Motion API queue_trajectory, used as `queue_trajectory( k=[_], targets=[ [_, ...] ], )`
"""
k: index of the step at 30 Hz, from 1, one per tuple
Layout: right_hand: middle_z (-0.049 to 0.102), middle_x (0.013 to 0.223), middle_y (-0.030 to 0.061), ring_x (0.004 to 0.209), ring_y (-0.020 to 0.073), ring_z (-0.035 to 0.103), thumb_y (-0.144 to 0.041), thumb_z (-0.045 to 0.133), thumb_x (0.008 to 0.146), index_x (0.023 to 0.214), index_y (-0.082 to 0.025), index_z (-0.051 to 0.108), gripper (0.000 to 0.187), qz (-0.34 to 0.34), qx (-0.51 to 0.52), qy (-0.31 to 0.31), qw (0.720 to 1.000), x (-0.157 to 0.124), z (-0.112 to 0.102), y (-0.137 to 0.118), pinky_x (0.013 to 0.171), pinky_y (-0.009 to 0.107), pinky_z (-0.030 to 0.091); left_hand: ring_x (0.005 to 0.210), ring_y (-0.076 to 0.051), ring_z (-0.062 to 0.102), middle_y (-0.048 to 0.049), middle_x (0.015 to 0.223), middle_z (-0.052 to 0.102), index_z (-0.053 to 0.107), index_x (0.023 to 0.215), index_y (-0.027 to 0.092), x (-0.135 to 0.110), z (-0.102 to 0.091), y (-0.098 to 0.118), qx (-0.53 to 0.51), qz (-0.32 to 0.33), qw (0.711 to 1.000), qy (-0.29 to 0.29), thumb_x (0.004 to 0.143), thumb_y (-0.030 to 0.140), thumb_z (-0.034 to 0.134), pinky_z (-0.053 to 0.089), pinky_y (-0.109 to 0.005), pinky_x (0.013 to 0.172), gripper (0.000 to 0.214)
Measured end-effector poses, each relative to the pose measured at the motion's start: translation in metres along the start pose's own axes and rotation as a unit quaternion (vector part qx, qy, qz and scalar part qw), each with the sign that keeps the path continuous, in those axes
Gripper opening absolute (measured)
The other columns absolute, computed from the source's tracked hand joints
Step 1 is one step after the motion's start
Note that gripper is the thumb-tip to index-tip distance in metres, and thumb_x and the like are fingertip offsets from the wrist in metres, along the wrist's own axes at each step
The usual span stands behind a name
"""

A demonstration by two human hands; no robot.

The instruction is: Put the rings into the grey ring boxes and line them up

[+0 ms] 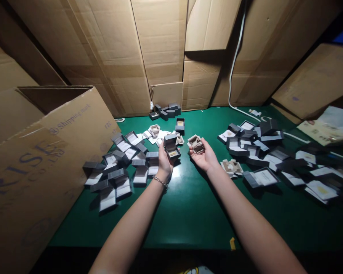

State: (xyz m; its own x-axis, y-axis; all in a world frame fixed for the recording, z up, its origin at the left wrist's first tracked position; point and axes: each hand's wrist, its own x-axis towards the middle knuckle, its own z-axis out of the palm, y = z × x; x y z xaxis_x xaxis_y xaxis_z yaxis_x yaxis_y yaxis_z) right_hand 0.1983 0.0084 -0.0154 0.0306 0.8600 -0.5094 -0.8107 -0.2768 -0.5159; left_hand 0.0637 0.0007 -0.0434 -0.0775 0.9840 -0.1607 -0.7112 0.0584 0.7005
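My left hand [164,160] grips an open dark grey hinged jewellery box [172,147] with a pale insert, its lid tipped up. My right hand [203,156] lies palm up and cups a small beige cardboard insert piece [196,144]. Both hands hover above the middle of the green table [188,205], a short gap apart. A thin bracelet circles my left wrist.
Open grey boxes are heaped at the left [117,171] and at the right [263,148]. Loose beige inserts [156,131] and a few shut boxes [167,110] lie at the back. A large carton [31,163] stands left; cardboard sheets line the back; a white cable [234,68] hangs down.
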Motion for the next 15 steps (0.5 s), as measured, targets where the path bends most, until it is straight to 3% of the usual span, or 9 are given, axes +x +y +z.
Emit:
queue_trajectory(
  k=[5, 9, 15],
  targets=[
    [0.066, 0.061, 0.0012, 0.052, 0.0124, 0.06, -0.034, 0.047, 0.093, 0.077, -0.019, 0.062, 0.026, -0.003, 0.002, 0.011, 1.0, -0.0001, 0.0018, -0.0013, 0.049, 0.023, 0.052, 0.083, -0.018, 0.067, -0.0057, 0.098, 0.07, 0.058, 0.117, 0.023, 0.005, -0.0032, 0.0048, 0.004, 0.029, 0.999, 0.034, 0.091, 0.054, 0.035, 0.054, -0.03, 0.073, 0.046],
    [0.065, 0.06, -0.0003, 0.05, 0.0111, 0.059, -0.037, 0.048, 0.093, 0.073, -0.02, 0.061, 0.03, -0.017, -0.01, 0.008, 1.0, -0.0002, 0.0027, -0.0007, 0.049, 0.022, 0.051, 0.095, -0.02, 0.067, -0.0069, 0.104, 0.069, 0.061, 0.115, 0.022, -0.0001, 0.0017, 0.0019, -0.003, 0.018, 1.0, 0.019, 0.092, 0.051, 0.036, 0.054, -0.031, 0.08, 0.044],
    [0.063, 0.06, -0.0012, 0.05, 0.0106, 0.057, -0.051, 0.048, 0.089, 0.072, -0.02, 0.06, 0.037, -0.036, -0.018, 0.005, 0.999, 0.0017, -0.0003, -0.001, 0.049, 0.022, 0.049, 0.095, -0.022, 0.067, -0.0082, 0.101, 0.07, 0.059, 0.116, 0.021, -0.003, 0.0044, 0.0008, -0.002, 0.006, 1.0, 0.006, 0.094, 0.049, 0.03, 0.054, -0.036, 0.084, 0.046]
  ],
)
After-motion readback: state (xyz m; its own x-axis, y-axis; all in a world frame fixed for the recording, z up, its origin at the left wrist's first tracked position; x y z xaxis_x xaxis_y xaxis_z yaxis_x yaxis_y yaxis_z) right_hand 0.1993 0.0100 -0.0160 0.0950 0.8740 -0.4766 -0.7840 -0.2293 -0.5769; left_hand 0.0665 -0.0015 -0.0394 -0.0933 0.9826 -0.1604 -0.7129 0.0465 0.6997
